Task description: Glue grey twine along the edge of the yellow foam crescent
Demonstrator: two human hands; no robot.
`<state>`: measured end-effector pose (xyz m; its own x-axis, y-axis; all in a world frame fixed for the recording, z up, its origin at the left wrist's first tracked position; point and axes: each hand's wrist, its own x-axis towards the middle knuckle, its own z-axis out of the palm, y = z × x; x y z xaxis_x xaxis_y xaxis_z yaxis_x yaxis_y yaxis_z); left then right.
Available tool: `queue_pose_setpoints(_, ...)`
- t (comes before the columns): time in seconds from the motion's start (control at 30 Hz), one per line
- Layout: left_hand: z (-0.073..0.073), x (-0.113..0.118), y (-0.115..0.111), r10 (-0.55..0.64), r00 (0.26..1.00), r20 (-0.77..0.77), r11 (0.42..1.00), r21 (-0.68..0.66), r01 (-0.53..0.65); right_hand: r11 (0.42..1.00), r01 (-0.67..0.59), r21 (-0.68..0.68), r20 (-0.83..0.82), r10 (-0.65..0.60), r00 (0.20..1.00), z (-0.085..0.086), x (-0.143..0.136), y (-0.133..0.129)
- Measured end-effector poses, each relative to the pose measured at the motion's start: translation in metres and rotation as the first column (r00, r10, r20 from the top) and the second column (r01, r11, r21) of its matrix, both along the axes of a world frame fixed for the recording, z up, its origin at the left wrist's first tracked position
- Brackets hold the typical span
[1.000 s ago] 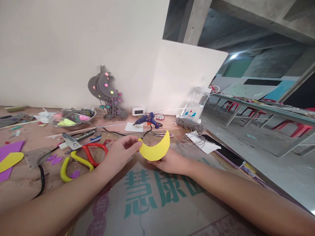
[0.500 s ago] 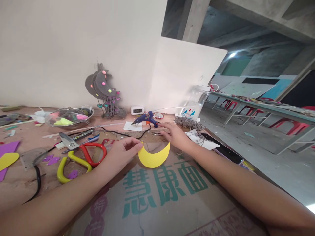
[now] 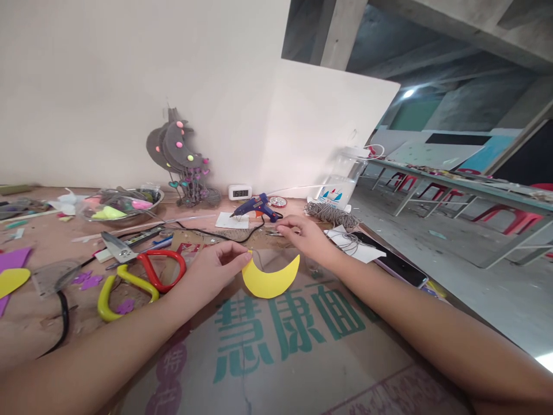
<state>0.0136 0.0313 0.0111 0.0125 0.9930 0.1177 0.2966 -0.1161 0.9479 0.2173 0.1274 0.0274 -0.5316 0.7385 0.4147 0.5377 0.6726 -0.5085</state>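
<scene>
One flat yellow crescent cutout (image 3: 271,283) pinched by left fingers (image 3: 238,260). Right fingers (image 3: 291,222) near blue plastic glue gun (image 3: 260,204); can't tell grasp.

A pale wall (image 3: 86,69) fills the upper left; at right, a light (image 3: 408,93) shines above red stools (image 3: 518,213) on grey floor (image 3: 410,259).

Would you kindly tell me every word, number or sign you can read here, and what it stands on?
"慧康面": green, on the cardboard; further characters are covered.
"特产": purple circles on the cardboard.
White clock: digits too small to read.
Jar: lettering too blurred.
Other cardboard print: unreadable.
</scene>
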Motion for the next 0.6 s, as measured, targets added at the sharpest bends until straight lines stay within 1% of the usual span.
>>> queue_pose_setpoints(0.07,0.0,0.0,0.0,-0.003,1.0,-0.001,1.0,0.001,0.003,0.988,-0.082,-0.133,-0.04,0.077,0.996,0.006,-0.008,-0.011)
queue_pose_setpoints(0.13,0.0,0.0,0.0,-0.017,1.0,-0.01,1.0,0.001,0.017,0.959,-0.171,-0.225,-0.025,0.17,0.985,0.009,-0.015,-0.023)
queue_pose_setpoints(0.2,0.0,0.001,0.0,-0.034,0.999,-0.017,0.999,0.002,0.035,0.939,-0.197,-0.28,-0.004,0.204,0.979,0.009,-0.021,-0.034)
queue_pose_setpoints(0.27,0.0,0.001,-0.001,-0.046,0.999,-0.02,0.999,0.003,0.046,0.932,-0.174,-0.317,-0.004,0.182,0.983,0.007,-0.025,-0.042)
queue_pose_setpoints(0.37,0.0,0.001,-0.001,-0.04,0.999,-0.036,0.999,-0.003,0.04,0.937,-0.137,-0.322,-0.055,0.126,0.991,0.008,-0.027,-0.046)
queue_pose_setpoints(0.47,0.0,0.001,-0.001,-0.041,0.997,-0.06,0.999,-0.01,0.041,0.952,-0.135,-0.274,-0.122,0.105,0.987,0.012,-0.027,-0.046)
queue_pose_setpoints(0.6,0.0,-0.001,-0.002,-0.062,0.995,-0.075,0.998,-0.015,0.061,0.968,-0.124,-0.22,-0.121,0.099,0.988,0.014,-0.026,-0.045)
